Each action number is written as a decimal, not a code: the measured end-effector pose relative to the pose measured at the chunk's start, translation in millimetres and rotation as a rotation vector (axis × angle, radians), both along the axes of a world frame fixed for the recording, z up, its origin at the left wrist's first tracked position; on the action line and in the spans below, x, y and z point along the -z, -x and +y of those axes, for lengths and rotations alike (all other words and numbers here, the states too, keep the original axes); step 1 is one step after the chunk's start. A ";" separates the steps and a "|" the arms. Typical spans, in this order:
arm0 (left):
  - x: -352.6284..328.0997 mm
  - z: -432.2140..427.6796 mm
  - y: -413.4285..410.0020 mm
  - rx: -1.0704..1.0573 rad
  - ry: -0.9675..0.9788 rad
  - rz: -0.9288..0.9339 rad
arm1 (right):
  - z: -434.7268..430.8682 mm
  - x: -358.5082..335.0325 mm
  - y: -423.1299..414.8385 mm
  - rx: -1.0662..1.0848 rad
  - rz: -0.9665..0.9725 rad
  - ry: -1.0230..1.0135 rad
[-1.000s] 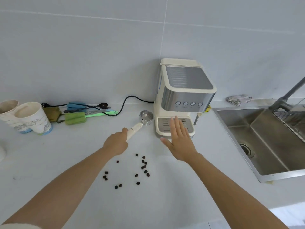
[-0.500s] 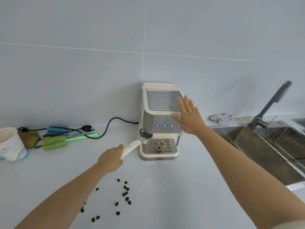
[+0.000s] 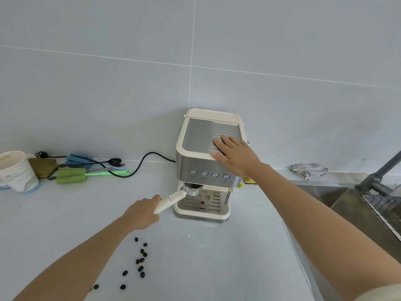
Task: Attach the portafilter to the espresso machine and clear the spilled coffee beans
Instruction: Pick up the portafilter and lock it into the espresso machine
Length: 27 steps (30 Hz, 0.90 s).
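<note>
Left hand [image 3: 142,213] wrapped around portafilter [image 3: 173,199] handle; basket up under the group head at the left front of the espresso machine [image 3: 208,166]. Right hand [image 3: 235,157] flat, fingers spread, pressing on machine top. Coffee beans [image 3: 141,257] scattered on desk [image 3: 217,257], near side. Risk: lugs misaligned, so twisting jams or drops it; weak bracing lets the machine slide.

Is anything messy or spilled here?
Yes. Loose coffee beans lie scattered on the white counter, in front of the espresso machine and beside the left forearm. They belong in a container, not on the worktop.
</note>
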<state>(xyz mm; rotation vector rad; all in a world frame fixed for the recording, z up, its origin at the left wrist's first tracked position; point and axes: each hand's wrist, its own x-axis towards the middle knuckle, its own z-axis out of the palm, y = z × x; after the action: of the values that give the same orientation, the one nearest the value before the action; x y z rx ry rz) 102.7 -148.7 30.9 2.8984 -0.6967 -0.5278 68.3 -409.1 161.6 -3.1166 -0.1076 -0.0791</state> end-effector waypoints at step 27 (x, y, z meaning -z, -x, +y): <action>-17.9 -35.4 -65.6 0.151 0.141 0.051 | -2.0 9.6 -7.9 0.047 -0.113 -0.055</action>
<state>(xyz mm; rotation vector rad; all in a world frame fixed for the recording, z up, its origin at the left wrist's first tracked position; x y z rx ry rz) 168.3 -184.1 48.8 2.7063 -0.9115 -0.5436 76.2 -411.1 152.0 -3.0592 -0.0338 -0.2542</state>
